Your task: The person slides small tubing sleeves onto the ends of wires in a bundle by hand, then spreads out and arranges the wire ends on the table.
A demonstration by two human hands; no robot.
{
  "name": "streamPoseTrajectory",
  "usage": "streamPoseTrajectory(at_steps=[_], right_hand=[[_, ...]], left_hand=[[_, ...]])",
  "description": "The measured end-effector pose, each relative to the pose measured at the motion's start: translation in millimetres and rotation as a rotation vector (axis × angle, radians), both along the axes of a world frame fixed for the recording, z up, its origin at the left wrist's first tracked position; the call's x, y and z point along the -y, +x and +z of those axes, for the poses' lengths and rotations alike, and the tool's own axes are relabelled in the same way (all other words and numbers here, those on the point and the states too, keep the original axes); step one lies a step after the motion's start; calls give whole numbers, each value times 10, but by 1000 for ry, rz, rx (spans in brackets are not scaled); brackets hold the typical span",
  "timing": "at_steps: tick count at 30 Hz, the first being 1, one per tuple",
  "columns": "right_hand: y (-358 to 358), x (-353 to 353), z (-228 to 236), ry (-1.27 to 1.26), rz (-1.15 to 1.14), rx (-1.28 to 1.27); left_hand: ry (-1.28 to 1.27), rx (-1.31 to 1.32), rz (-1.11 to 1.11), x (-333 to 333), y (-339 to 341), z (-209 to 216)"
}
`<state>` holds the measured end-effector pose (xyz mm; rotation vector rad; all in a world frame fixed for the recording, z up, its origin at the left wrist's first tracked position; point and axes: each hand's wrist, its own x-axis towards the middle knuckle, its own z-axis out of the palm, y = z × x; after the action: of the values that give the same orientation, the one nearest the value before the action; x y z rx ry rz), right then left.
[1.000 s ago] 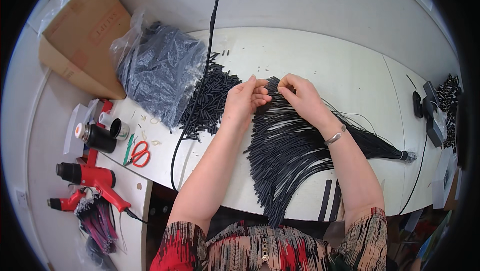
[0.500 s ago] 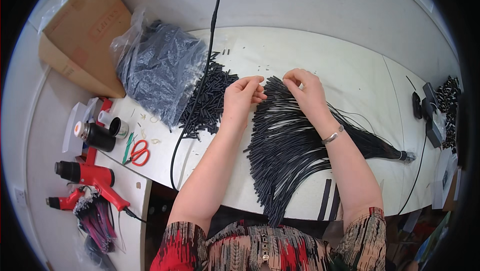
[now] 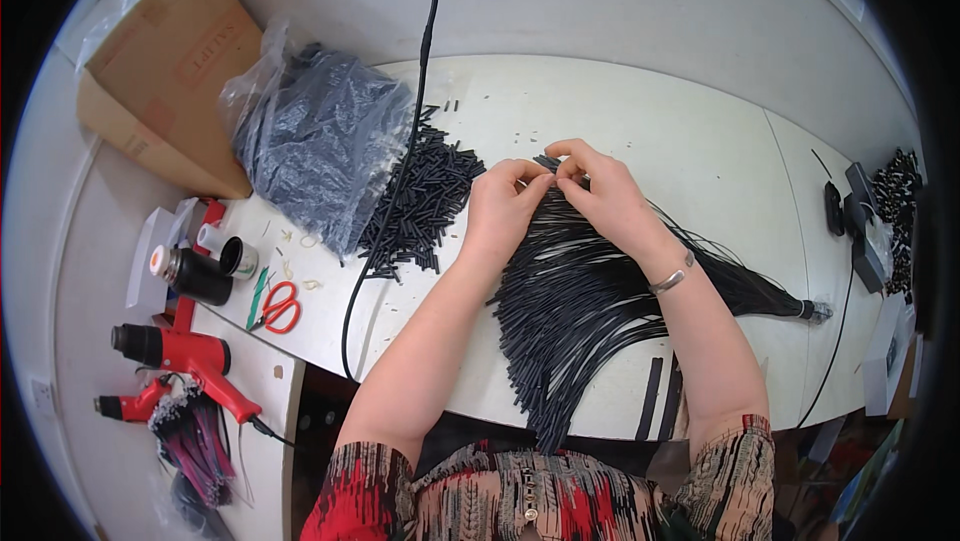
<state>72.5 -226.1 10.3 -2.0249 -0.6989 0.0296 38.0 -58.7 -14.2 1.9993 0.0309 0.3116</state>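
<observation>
The left hand (image 3: pixel 502 203) and right hand (image 3: pixel 607 199) meet with thumbs and fingertips drawn into close pinches; whatever sits between them is too small to tell. Beneath the hands lies a fanned bundle of black wires (image 3: pixel 585 271). Its long axis runs left to right: thick loose ends spread leftward and curve toward the person, while the gathered end points right, well beyond the right wrist. Just left of the left hand is a pile of short black tubes (image 3: pixel 425 211), with a plastic bag (image 3: pixel 325 131) behind it. A hanging black cable (image 3: pixel 424 66) crosses before both. Farther left are red-handled scissors (image 3: pixel 282 305) and a red heat gun (image 3: pixel 190 349).
</observation>
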Motion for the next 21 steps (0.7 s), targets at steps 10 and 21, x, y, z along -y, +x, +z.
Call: streamPoseTrajectory(at_steps=[10,21], right_hand=[[34,46,20,-37,-80,-36],[37,34,-48,-1,-84,31]], left_hand=[[-271,57,77,-308,23,39],[789,-125,90,-748,-257,174]])
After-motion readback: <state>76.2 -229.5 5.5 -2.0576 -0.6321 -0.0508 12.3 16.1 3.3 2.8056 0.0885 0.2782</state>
